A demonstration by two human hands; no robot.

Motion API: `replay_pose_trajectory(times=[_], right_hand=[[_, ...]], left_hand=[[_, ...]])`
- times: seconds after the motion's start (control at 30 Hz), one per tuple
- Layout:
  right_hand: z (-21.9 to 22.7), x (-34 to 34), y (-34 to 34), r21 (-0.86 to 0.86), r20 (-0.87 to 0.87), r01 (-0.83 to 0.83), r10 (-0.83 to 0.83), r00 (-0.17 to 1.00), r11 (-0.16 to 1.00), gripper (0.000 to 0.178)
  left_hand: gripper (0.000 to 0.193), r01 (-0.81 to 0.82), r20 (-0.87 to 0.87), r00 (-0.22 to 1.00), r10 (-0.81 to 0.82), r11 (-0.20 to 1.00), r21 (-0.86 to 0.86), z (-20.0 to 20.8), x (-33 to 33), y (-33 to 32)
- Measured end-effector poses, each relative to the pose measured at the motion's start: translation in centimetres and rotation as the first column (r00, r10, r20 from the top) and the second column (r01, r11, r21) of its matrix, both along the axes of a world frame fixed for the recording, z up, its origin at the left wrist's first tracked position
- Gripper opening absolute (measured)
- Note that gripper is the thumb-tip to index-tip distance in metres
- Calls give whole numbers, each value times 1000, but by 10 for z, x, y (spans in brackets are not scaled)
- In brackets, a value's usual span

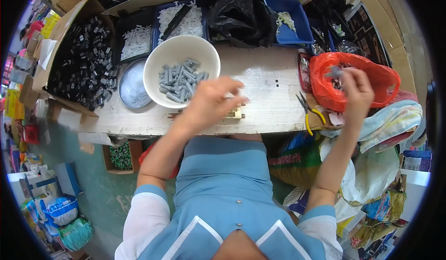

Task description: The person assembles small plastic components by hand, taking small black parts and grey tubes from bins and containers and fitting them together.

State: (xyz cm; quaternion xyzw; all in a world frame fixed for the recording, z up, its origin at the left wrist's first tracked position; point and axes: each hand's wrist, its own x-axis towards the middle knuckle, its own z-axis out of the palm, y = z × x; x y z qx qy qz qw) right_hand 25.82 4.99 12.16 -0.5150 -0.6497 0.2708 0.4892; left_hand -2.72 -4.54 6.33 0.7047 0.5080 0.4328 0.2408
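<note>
My left hand (214,101) is over the near edge of the worktable, its thumb and fingers apart with nothing visible between them. Under and beside it lies a small pale fixture (238,113), partly hidden by the hand. Just left of it stands a cream bowl (153,51) with several grey cylindrical plastic parts (179,80) inside. Over the red plastic bag (320,65) at the right, my right hand (357,87) pinches a small grey part (333,72), slightly blurred. Darker small pieces show inside the bag.
Yellow-handled pliers (307,113) lie near the table's right front. A carton of black parts (76,69) stands far left, beside a round metal dish (134,86). Trays of white pieces (137,42), a black bag (241,18) and a blue tray (302,35) line the back.
</note>
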Motion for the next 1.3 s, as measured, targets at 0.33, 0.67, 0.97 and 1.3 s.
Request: replay_pose_trajectory(times=[0.33, 0.67, 0.97, 1.3], right_hand=[[-28, 2, 10, 227, 349, -95, 10, 937, 969, 11], [-105, -29, 18, -93, 536, -382, 369, 759, 920, 10], [-119, -45, 23, -130, 558, -378, 383, 737, 917, 11], [-121, -57, 32, -125, 744, -384, 342, 573, 915, 10]], left_hand=[[15, -311, -819, 569, 70, 941, -136, -24, -89, 58], [14, -283, -720, 693, 42, 934, -218, -9, -89, 60], [13, -112, -59, 993, 105, 985, -133, 31, -69, 36], [12, 282, 689, 723, 44, 892, -354, -19, 39, 28]])
